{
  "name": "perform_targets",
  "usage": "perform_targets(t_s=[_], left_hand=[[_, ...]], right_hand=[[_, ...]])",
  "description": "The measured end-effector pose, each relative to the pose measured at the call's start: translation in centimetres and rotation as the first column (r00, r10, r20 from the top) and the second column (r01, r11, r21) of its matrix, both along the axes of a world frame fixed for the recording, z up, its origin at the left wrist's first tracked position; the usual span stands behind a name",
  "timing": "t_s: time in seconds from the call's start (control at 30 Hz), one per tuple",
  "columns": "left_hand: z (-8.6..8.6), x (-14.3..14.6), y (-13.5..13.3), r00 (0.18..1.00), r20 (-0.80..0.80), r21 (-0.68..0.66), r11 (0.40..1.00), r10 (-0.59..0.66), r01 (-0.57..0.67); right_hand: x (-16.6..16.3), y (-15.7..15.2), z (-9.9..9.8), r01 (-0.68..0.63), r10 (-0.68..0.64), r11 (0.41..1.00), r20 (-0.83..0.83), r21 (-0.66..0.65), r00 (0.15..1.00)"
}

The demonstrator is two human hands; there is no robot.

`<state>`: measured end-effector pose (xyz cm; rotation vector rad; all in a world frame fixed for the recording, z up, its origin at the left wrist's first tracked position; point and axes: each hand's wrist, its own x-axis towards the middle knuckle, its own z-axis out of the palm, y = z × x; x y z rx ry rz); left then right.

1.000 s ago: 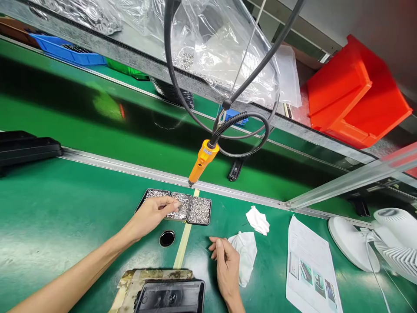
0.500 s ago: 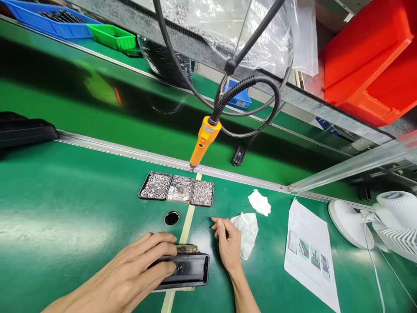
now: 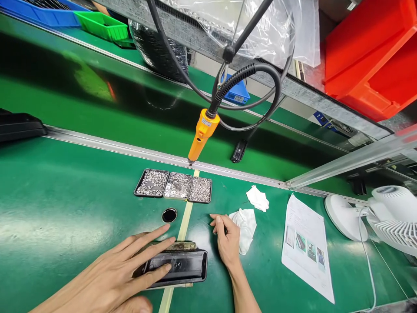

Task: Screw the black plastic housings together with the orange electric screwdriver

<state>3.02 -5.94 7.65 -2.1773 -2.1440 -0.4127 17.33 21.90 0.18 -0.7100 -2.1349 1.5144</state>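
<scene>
Two bare hands are working over a black rectangular plastic part (image 3: 177, 268) lying on the green tabletop (image 3: 65, 217).

Nearest, the left hand (image 3: 120, 271) is lying across the part's left end, fingers (image 3: 153, 238) spread and pressing flat, gripping nothing. Just right, the right hand (image 3: 228, 243) is resting on the tabletop, fingers loosely curled and holding nothing, touching a crumpled white cloth (image 3: 246, 226). A small black round hole (image 3: 169, 214) is sitting beyond the part, then three dark trays of silvery screws (image 3: 174, 191). Above them, an orange electric screwdriver (image 3: 201, 137) is hanging on a black cable.
</scene>
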Motion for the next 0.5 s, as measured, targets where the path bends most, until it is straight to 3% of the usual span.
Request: perform_targets(t_s=[0.33, 0.4, 0.5], left_hand=[[-1.1, -0.1, 1.6, 0.996, 0.020, 0.047, 0.995, -0.084, 0.083], [-1.6, 0.1, 1.1, 0.995, 0.090, 0.053, 0.997, -0.052, 0.048], [-2.6, 0.2, -0.3, 0.940, 0.339, 0.088, 0.993, 0.047, -0.082]], right_hand=[[0.0, -0.1, 0.3, 0.004, -0.004, 1.000, 0.014, 0.011, 1.000], [0.0, 0.0, 0.2, 0.001, -0.001, 1.000, 0.015, 0.008, 1.000], [-0.2, 0.1, -0.1, -0.009, 0.009, 1.000, 0.012, -0.011, 1.000]])
